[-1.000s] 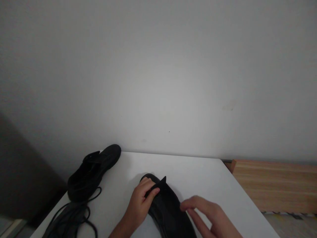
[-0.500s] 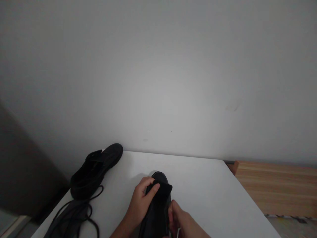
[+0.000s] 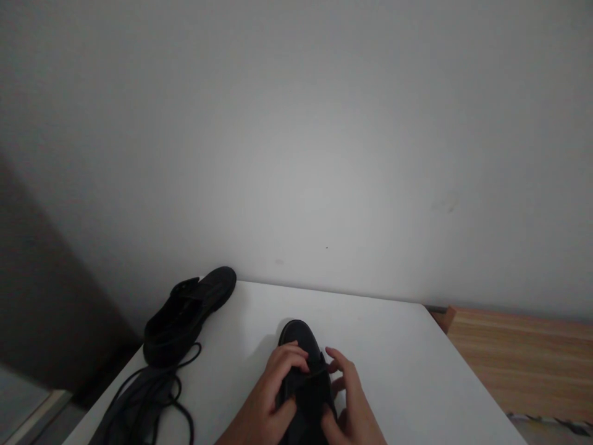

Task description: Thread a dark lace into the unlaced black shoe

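A black shoe [image 3: 303, 364] lies on the white table [image 3: 389, 358], toe pointing away from me. My left hand [image 3: 273, 395] grips its left side, fingers curled over the tongue area. My right hand [image 3: 349, 402] holds the right side, fingers resting on the upper. A second black shoe [image 3: 188, 312] sits at the table's far left corner, unlaced and apart from both hands. Black laces [image 3: 148, 402] lie in a loose tangle in front of it.
A plain pale wall [image 3: 296, 136] rises straight behind the table. A wooden surface [image 3: 519, 358] sits lower at the right, beyond the table's edge. Dark floor shows past the left edge.
The shoe's raised tongue has been pressed down flat. My right hand came in from the right onto the shoe, and both hands now clasp it.
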A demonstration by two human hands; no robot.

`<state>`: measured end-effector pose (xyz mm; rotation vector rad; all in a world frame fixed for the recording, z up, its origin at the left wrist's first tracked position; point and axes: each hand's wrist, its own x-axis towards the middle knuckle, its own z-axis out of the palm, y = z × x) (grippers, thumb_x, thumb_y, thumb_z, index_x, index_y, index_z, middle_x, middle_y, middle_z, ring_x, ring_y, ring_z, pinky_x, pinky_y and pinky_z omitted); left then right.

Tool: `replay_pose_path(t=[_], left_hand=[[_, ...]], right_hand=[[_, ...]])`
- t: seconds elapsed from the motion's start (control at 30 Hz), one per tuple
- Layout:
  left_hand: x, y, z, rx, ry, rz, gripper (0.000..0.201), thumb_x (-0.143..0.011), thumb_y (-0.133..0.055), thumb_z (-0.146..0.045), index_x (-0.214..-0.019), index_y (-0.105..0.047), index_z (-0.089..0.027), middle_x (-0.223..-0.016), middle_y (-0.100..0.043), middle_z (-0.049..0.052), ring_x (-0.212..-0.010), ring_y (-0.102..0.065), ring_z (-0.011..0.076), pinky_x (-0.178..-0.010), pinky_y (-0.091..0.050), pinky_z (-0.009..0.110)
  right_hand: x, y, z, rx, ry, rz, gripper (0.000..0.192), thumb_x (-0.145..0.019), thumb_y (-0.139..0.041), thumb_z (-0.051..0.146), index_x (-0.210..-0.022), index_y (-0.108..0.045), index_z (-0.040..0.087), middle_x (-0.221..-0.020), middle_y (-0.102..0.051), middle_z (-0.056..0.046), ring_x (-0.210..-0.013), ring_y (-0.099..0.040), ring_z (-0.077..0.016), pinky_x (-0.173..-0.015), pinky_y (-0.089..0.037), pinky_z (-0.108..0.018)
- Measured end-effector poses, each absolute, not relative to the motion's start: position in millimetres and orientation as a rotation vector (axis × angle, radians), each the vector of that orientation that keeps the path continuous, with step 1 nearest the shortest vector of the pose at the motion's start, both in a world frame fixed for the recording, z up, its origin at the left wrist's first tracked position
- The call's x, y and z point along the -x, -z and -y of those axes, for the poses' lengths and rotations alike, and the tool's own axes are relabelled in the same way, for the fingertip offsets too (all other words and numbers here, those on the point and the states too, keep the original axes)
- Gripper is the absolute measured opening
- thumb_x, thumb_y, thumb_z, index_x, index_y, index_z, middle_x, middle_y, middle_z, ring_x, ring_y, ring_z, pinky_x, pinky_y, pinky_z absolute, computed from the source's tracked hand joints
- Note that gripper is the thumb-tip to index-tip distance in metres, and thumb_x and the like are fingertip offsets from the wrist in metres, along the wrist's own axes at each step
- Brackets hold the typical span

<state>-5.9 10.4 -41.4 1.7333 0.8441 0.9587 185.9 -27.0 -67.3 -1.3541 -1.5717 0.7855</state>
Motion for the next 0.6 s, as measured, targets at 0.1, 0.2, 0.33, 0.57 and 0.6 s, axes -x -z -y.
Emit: replay_pose_path(t=[0.1, 0.2, 0.33, 0.57, 0.6], left_hand=[[4, 46, -11, -1.774, -0.980, -0.857, 0.048, -0.066, -0.045, 0.003, -0.102, -0.061, -0.025, -0.135, -0.055, 0.009, -0.142, -0.039, 0.0293, -0.118, -0.027, 0.052], [7, 54, -14, -1.859, -0.967, -0.803, 0.045, -0.067, -0.049, 0.000, -0.102, -0.062, -0.025, -0.143, -0.051, 0.010, -0.144, -0.036, 0.0319, -0.118, -0.025, 0.056], [10, 60, -16, -1.972, -0.932, -0.741, 0.031, -0.081, -0.053, -0.012, -0.108, -0.061, -0.025, -0.153, -0.042, 0.012, -0.146, -0.035, 0.0334, -0.116, -0.030, 0.057], [26, 55, 2, -2.549, -1.188, -1.119, 0.029, -0.091, -0.059, -0.032, -0.119, -0.060, -0.025, -0.152, -0.048, 0.015, -0.144, -0.039, 0.0352, -0.113, -0.040, 0.057], [38, 52, 6, -2.618, -1.166, -1.214, 0.029, -0.091, -0.061, -0.028, -0.120, -0.061, -0.026, -0.148, -0.053, 0.013, -0.143, -0.041, 0.0327, -0.114, -0.040, 0.053]], right_hand=[[-183, 73, 22, 1.293, -0.732, 1.625, 0.042, -0.076, -0.050, 0.013, -0.116, -0.058, 0.025, -0.115, -0.047, -0.007, -0.089, -0.059, -0.0195, -0.078, -0.053, -0.030], [-184, 82, 18, 1.227, -0.654, 1.614, 0.033, -0.074, -0.050, 0.010, -0.099, -0.064, 0.025, -0.113, -0.046, -0.006, -0.095, -0.059, -0.0210, -0.080, -0.052, -0.030], [-184, 96, 16, 1.141, -0.561, 1.596, 0.040, -0.075, -0.047, 0.006, -0.103, -0.067, 0.027, -0.113, -0.047, -0.006, -0.097, -0.059, -0.0216, -0.076, -0.052, -0.029], [-186, 106, 15, 1.093, -0.529, 1.594, 0.045, -0.078, -0.045, 0.005, -0.107, -0.070, 0.029, -0.120, -0.045, -0.005, -0.083, -0.059, -0.0166, -0.074, -0.050, -0.027], [-186, 105, 15, 1.093, -0.538, 1.592, 0.045, -0.077, -0.046, 0.005, -0.106, -0.070, 0.029, -0.121, -0.044, -0.004, -0.083, -0.059, -0.0163, -0.072, -0.050, -0.026]])
